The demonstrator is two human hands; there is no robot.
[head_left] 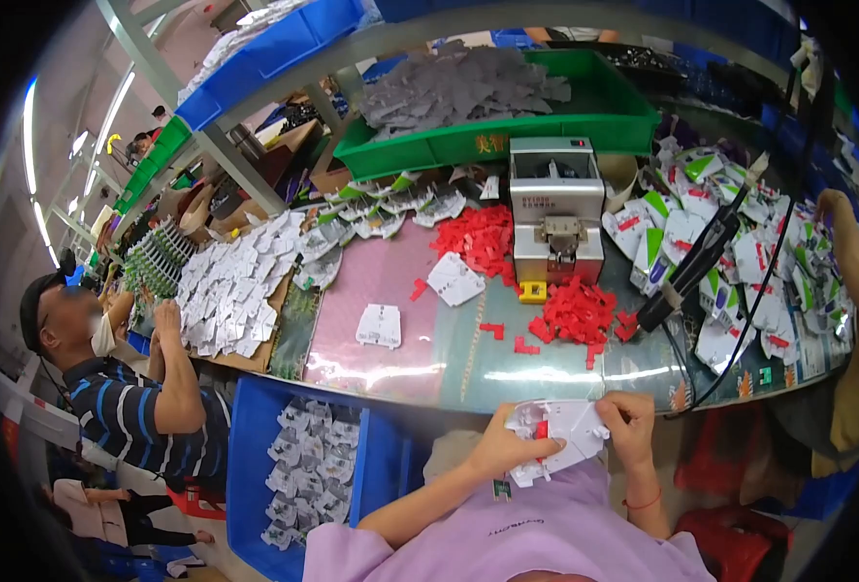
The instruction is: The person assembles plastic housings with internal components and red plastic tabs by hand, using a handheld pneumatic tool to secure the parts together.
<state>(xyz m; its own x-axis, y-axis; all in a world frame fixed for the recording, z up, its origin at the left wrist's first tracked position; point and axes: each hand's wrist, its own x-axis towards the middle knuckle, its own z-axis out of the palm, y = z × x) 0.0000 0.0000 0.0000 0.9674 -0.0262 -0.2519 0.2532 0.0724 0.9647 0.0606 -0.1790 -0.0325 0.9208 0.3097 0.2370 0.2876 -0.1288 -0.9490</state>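
While our forearms angle inward, left hand [510, 448] clasps white panel [580, 434], thumb across its face beside red insert [543, 429]; right hand [631, 427] pinches its right corner, fingers narrow. Panel: one, before table [420, 373]'s near edge. We count: grey machine [557, 199], one; red-piece heaps [577, 308] beside it, two; green tray [497, 136] behind, one.

Counted: one white plastic housing with a red insert [578, 432], two flat white plastic plates mid-desk [379, 326], two heaps of small red plastic pieces [576, 308], one silver boxy metal machine [557, 199], one small yellow block [532, 292].
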